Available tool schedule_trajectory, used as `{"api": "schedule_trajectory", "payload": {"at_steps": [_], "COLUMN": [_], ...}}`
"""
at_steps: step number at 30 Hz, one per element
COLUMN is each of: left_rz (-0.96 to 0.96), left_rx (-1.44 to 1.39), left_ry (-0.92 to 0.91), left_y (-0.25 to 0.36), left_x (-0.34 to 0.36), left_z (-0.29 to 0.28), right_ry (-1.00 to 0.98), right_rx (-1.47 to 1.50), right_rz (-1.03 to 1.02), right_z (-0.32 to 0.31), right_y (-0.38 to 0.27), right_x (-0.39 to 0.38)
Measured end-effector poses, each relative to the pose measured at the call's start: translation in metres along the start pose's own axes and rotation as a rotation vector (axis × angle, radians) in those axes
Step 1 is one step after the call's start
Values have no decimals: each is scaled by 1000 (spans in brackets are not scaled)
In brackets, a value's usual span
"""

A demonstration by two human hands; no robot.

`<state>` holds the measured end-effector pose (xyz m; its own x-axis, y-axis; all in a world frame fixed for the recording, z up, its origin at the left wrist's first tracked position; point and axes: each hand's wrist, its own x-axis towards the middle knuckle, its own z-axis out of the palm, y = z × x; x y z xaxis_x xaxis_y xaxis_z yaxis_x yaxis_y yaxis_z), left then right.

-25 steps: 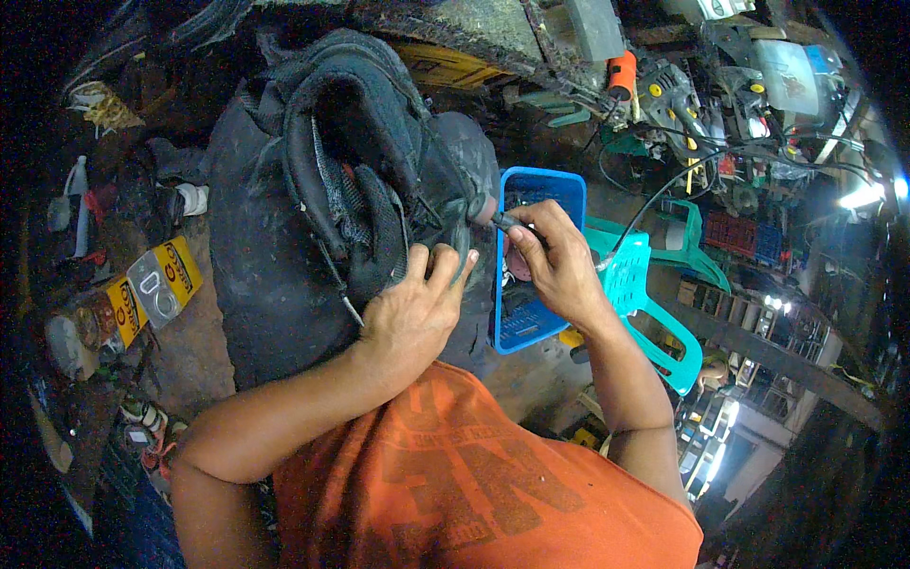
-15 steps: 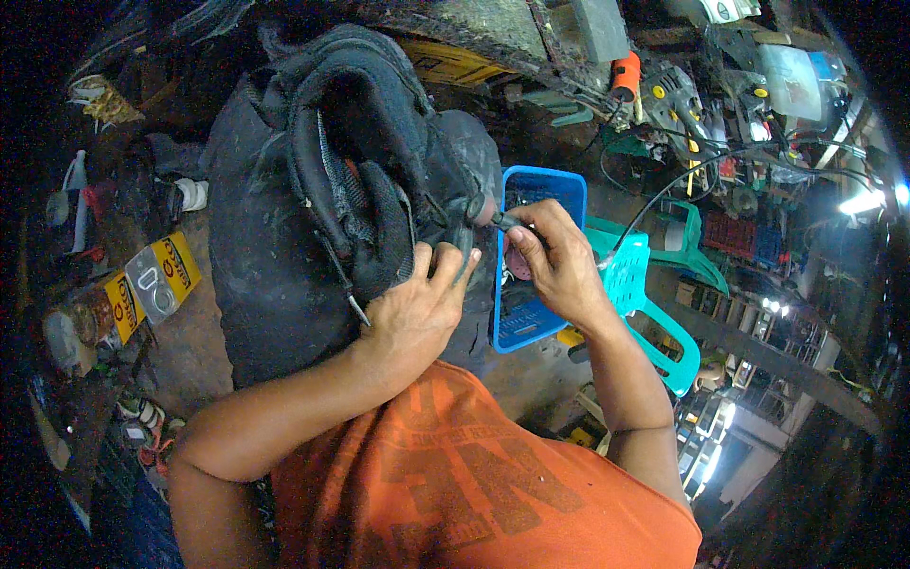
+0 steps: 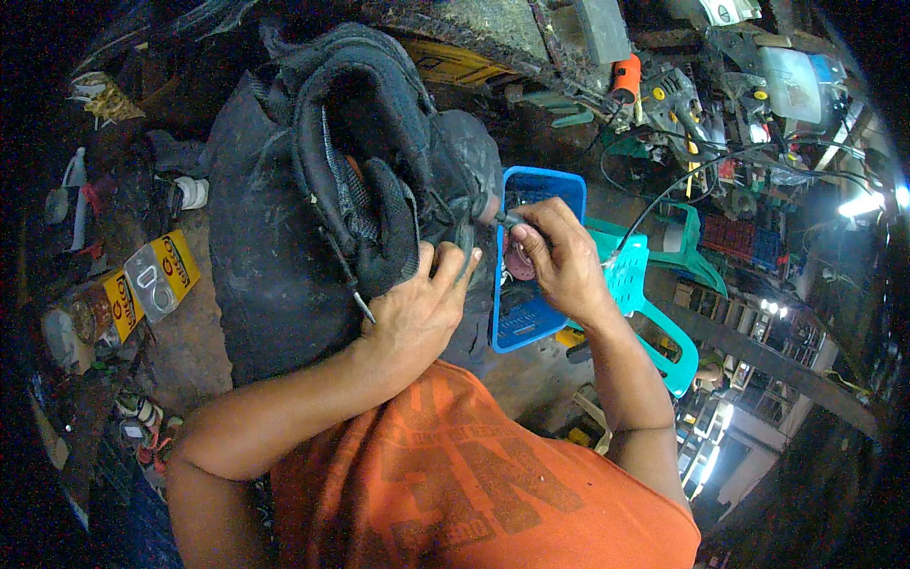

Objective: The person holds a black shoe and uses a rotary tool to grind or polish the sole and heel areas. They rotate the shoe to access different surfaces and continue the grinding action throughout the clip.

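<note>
A black padded shoe (image 3: 365, 142) with mesh lining and a dangling lace rests on a dark, dusty cloth (image 3: 251, 275) in front of my body. My left hand (image 3: 422, 294) grips the shoe's lower right part, fingers curled over the black material. My right hand (image 3: 559, 256) is closed on a slim dark rotary tool (image 3: 512, 221), whose small pinkish round head is against the shoe's right side. A corded shaft runs from behind that hand to the upper right. Much of the shoe's near end is hidden under my left hand.
A blue plastic basket (image 3: 536, 330) with small items stands at right beside a teal plastic chair (image 3: 664, 346). A cluttered bench (image 3: 682, 104) holds power tools and cables at upper right. Yellow packs (image 3: 171, 261) and footwear lie on the left. A dark plank edge runs along the top.
The shoe has tilted slightly, and my right hand and tool have shifted very slightly. Both hands keep their grips.
</note>
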<state>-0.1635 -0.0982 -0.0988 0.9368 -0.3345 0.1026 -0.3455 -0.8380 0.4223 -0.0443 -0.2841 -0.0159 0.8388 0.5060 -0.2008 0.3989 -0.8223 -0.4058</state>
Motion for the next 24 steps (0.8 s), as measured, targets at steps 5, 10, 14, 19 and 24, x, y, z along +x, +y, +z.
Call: {"api": "schedule_trajectory", "payload": {"at_steps": [5,10,14,19,24], "left_rz": [17,29,34,42,73], "left_rx": [28,64,73,86,155], "left_ry": [28,4,-1,-18,-42], "left_y": [0,2,2,2,3], "left_x": [2,4,4,4,6], "left_z": [-1,-3,-4,-4,-7], "right_ry": [-6,-14,-51,-43,-46], "right_rx": [-26,-44,-67,-100,-148], "right_rz": [-4,-12,6,1,-22], "right_z": [-7,-8,-8,-15,-15], "right_y": [0,-5,-10,-13,-17], "right_x": [2,3,3,4,3]}}
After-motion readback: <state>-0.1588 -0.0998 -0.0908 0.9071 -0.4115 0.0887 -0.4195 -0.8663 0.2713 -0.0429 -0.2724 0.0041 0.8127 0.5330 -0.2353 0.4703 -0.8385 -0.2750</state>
